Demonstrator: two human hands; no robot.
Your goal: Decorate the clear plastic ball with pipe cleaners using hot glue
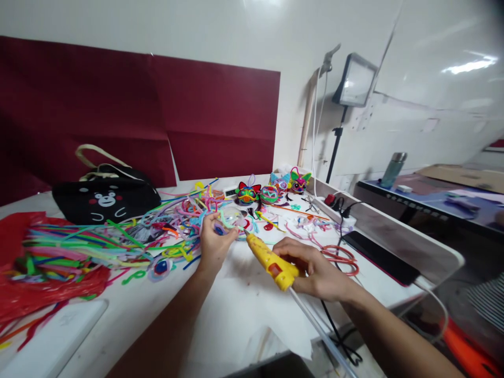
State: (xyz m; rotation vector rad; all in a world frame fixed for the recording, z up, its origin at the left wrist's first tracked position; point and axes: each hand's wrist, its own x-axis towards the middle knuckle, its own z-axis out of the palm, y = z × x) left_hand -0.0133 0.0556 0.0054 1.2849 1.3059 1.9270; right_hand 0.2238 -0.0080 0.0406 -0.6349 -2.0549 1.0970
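My left hand [214, 242] is closed around a clear plastic ball [232, 218] with a bit of colour in it, held just above the white table [244, 310]. My right hand [315, 268] grips a yellow glue gun [271, 261] with a clear glue stick trailing out of its back. The gun's tip points up-left and sits right at the ball. Loose pipe cleaners [173, 231] in many colours lie around and behind my left hand.
A red bag with bundled pipe cleaners [51, 262] lies at the left, a black bear-face bag [104, 202] behind it. Several finished colourful ball heads [271, 191] stand at the back. Red scissors [340, 257], a phone [380, 257], a power strip [338, 207] and a lamp stand [342, 115] are on the right.
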